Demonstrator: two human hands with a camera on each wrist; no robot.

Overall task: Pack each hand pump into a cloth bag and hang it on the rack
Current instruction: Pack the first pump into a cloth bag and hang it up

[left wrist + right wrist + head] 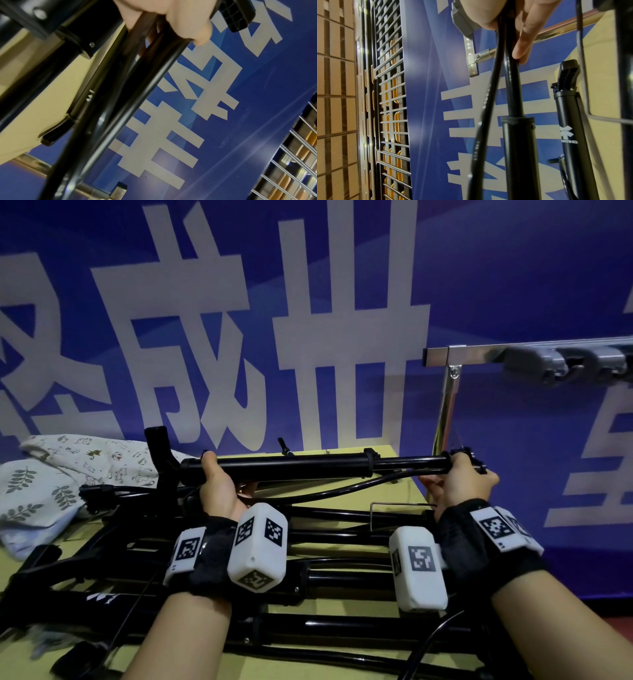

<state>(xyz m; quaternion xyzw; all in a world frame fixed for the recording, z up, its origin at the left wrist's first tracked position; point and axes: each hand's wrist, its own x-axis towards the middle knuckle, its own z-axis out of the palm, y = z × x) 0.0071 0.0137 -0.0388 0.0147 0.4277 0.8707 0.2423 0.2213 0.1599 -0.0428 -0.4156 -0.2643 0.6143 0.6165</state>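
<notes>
A black hand pump (291, 465) is held level above the table by both hands. My left hand (214, 470) grips the barrel's left end beside the T-handle; in the left wrist view its fingers (185, 20) curl round the black tube (120, 101). My right hand (462, 477) grips the right end, and its fingers (522, 40) close round the thin rod and the hose of the pump (518, 148). Two printed cloth bags (68, 467) lie crumpled at the table's left. The metal rack (479, 354) with grey hooks stands at the back right.
Several more black pumps (342, 577) lie piled on the yellow table (291, 669) under my wrists; another pump (570, 121) shows in the right wrist view. A blue banner wall (513, 285) stands close behind. The rack's upright post (445, 412) rises at the table's far right corner.
</notes>
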